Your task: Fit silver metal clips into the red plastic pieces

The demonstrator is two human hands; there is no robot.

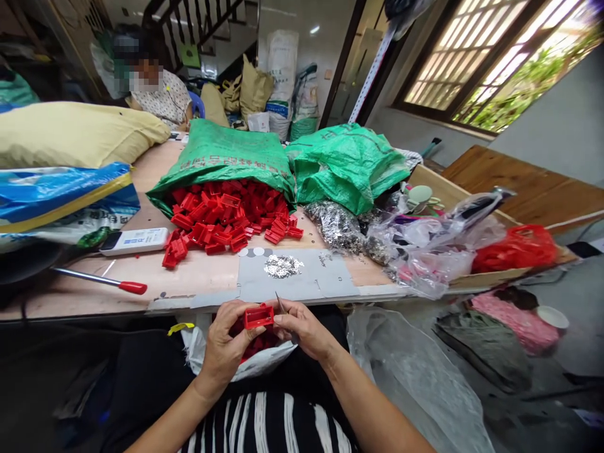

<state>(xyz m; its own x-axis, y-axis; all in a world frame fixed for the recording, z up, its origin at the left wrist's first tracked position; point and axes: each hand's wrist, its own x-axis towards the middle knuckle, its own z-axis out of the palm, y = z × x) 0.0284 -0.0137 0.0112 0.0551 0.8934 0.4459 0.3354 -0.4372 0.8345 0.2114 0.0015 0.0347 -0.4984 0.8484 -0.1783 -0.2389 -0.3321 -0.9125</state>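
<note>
- Right up close, the left hand (221, 343) pinches a red box (258, 318) above a white bag (267, 365).
- The right hand (307, 327) grips a thin pointy tool (280, 302), close by the box's right end.
- Past them, shiny bits (283, 266) lie on a grey sheet (255, 284) on the table (207, 274).
- Behind, lots of loose red boxes (221, 217) spill from a green bag (231, 148).
- Far back, a person (165, 104) sits.

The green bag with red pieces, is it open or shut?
Open. Red pieces show in the green bag's mouth and lie spread onto the table.
</note>
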